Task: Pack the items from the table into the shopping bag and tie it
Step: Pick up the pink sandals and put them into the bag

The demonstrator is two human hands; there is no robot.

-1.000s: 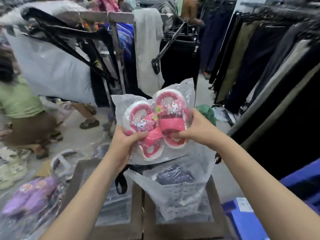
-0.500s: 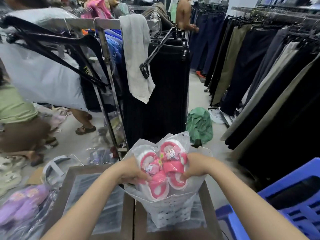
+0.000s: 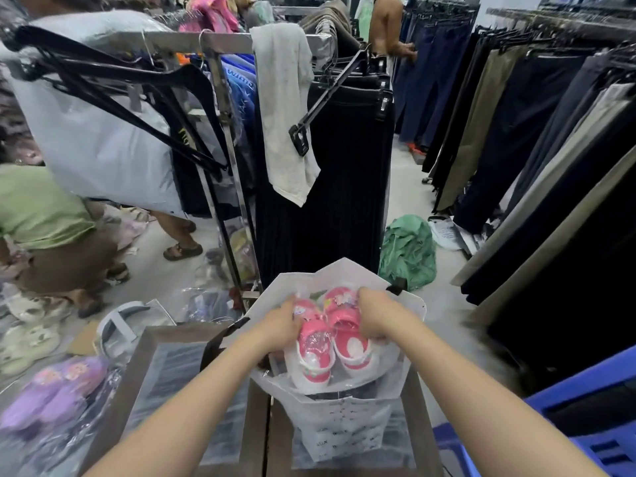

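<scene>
A pair of pink and white children's sandals, wrapped in clear plastic, sits inside the open mouth of the white shopping bag. The bag stands upright on the wooden table, and its black handles hang at the rim. My left hand grips the left sandal's upper end. My right hand grips the right sandal's upper end. Both hands are down inside the bag's opening. Dark items lie deeper in the bag, mostly hidden.
A purple pair of sandals in plastic lies at the left. Clothing racks stand ahead and to the right. A person in a green top crouches at the left. A blue plastic crate is at the lower right.
Both hands have lowered the pink sandals from chest height down into the shopping bag's mouth.
</scene>
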